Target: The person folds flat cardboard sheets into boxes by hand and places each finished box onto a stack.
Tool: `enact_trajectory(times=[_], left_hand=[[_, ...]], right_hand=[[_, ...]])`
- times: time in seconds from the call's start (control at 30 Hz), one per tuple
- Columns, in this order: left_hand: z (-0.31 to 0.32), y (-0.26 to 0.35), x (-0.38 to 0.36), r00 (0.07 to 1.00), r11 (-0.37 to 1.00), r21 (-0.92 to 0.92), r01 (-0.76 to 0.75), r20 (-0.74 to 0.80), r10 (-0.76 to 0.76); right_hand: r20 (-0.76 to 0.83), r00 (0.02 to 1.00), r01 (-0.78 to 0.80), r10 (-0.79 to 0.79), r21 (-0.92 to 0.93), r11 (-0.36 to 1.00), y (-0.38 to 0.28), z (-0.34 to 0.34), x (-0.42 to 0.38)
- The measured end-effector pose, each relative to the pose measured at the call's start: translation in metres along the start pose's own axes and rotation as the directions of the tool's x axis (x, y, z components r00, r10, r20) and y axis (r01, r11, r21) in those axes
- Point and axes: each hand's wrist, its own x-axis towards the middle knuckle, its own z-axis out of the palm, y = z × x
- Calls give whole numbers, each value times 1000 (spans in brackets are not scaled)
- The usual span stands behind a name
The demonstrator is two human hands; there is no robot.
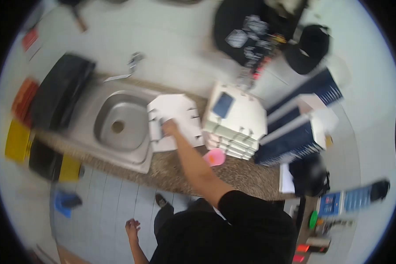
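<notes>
My right hand (pixel 170 128) rests on a flat white die-cut cardboard sheet (pixel 175 105), its fingers closed around something small and grey that blur keeps me from making out. The sheet lies on the counter at the right side of the steel sink (pixel 134 94), with slots and tabs along its edges. My left hand (pixel 133 229) hangs low beside my body, away from the counter, fingers loosely apart and holding nothing. Close to my right forearm stands a pink cup-like container (pixel 216 157). Right of the sheet is a stack of folded white boxes (pixel 246 110) with a dark blue rectangle (pixel 223 104) on top.
Dark blue and white cardboard pieces (pixel 290 141) lean at the right of the stack. A faucet (pixel 134 64) rises behind the sink. At left sits a black covered object (pixel 61 92). The granite counter edge (pixel 171 176) runs before my body.
</notes>
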Motion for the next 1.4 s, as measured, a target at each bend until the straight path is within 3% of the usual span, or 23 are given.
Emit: enact_trajectory(times=[0.03,0.07,0.1,0.13,0.33,0.47,0.53,0.7,0.77,0.83,0.87,0.9,0.97,1.0,1.03,1.07,1.1,1.13,1.2,1.23,1.3,1.37,1.4], left_hand=[[3,11,10,999,999,39,-10,39,8],[2,15,16,998,997,73,-14,65,9],[0,19,17,998,997,72,-23,63,19],[-1,19,17,999,998,63,-24,50,21],[-34,-45,7,979,976,92,200,27,-203],[-54,-87,-14,946,940,135,314,43,-322],[-62,-108,-32,946,947,-74,313,119,-303],[-64,-110,-42,944,942,-85,324,104,-315],[-61,-95,-30,965,969,-12,249,-88,-249],[-68,-87,5,980,966,203,-162,-83,182],[-44,-34,-23,978,962,213,-171,-77,191],[8,74,-94,783,796,410,-445,-252,568],[39,167,-165,559,507,470,-723,-34,829],[57,204,-196,554,500,470,-728,-27,832],[76,236,-223,241,141,514,-846,134,961],[88,255,-242,-95,-240,494,-835,300,949],[96,262,-252,21,-196,447,-873,436,900],[93,238,-237,13,-206,447,-871,438,899],[80,167,-189,508,-37,637,-770,647,568],[88,173,-202,647,111,668,-736,645,407],[106,194,-233,633,188,615,-766,672,384],[120,195,-248,619,270,557,-785,692,371],[124,191,-245,627,443,459,-770,673,392]], right_hand=[[67,917,-394,393,302,868,-59,-58,-19],[309,817,-577,487,431,694,-77,-86,-24],[238,878,-471,415,584,661,-91,-105,-45],[164,905,-415,392,532,738,-86,-94,-38],[203,873,-473,443,573,670,-102,-101,-49],[263,801,-597,538,418,684,-130,-126,-57],[267,793,-609,548,384,694,-126,-114,-49],[-106,663,-619,741,480,622,-119,-160,-59],[-248,748,-511,615,377,773,-151,-230,-94],[-309,840,-380,446,250,890,-185,-276,-123],[-306,884,-309,353,184,933,-202,-287,-141],[-219,947,-195,233,181,964,-221,-295,-165],[17,999,32,-36,201,979,-267,-310,-233],[151,967,166,-206,244,956,-278,-303,-269],[342,909,138,-237,290,947,-293,-284,-295],[228,856,402,-464,273,874,-291,-261,-338],[299,782,452,-547,331,828,-293,-260,-369],[426,655,495,-624,382,780,-292,-259,-388],[532,562,461,-634,434,774,-280,-281,-409],[532,595,347,-602,505,790,-268,-293,-416],[532,620,231,-577,579,782,-230,-316,-432],[274,759,145,-591,814,563,-173,-334,-445],[272,753,152,-599,815,560,-158,-339,-455]])
